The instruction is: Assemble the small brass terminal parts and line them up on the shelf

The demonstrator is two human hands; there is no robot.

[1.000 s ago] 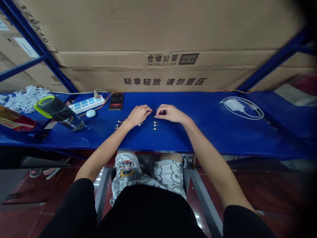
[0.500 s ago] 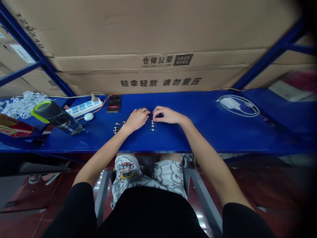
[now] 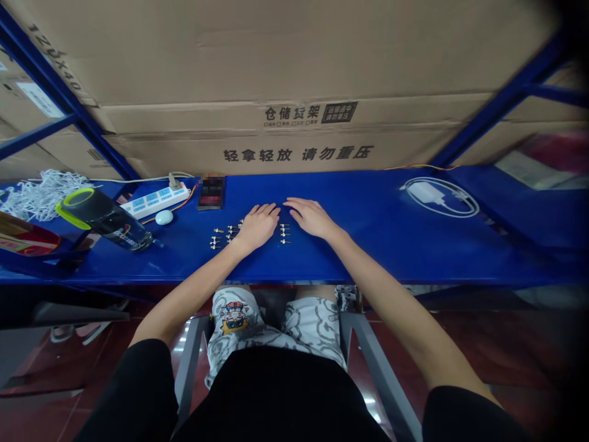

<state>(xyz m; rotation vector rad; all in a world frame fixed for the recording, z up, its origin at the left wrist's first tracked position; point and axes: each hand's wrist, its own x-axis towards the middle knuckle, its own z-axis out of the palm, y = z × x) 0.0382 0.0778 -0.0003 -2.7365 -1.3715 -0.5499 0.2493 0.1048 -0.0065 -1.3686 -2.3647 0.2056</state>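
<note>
Pins (image 3: 227,233) (metal, too tiny to name more exactly) lie on the blue steel shelf (image 3: 368,258) in two groups: a cluster just beside the left grip (image 3: 258,226), and a short column (image 3: 284,233) just beside the right grip (image 3: 311,218). Both grips rest flat, fingers spread, holding nothing.

**Small metal pins, two groups, on my shelf**

Item: small metal pins (image 3: 229,234), pale-headed, lying flat on the blue steel shelf (image 3: 368,245). To my left, a loose cluster in short rows, too small for me to count. Just right of it, well separate, a short column of pins (image 3: 284,233), evenly spaced, all pointing the same way.
</note>
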